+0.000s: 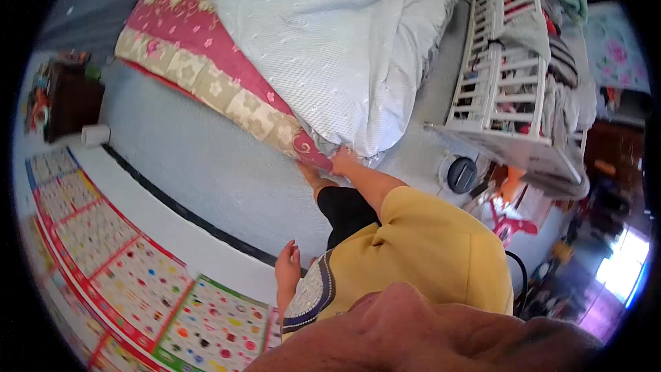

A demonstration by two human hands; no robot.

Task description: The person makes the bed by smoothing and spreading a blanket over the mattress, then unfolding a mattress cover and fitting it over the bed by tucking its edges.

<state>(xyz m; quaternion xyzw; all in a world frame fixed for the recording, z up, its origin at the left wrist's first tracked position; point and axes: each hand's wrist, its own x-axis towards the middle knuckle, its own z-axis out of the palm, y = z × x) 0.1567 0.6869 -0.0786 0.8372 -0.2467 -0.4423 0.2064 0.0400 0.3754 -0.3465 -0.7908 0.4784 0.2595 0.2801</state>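
Note:
My right hand [342,161] reaches down to the near corner of the bed, its fingers closed at the edge of a pale striped bedsheet [330,62]. Fabric bunches around the fingertips and partly covers them. Beside that hand lies the corner of a mattress with a pink and beige floral cover [227,89], left bare along its left side where the sheet is drawn back. Lower and to the left, my left hand [288,267] hangs near my body with its fingers loosely apart, holding nothing.
A white slatted crib [492,76] full of clothes and cloths stands right of the bed. On the floor near it sits a round black object [462,175]. Picture charts [138,282] line the wall at lower left. A dark wooden cabinet [74,100] stands at far left.

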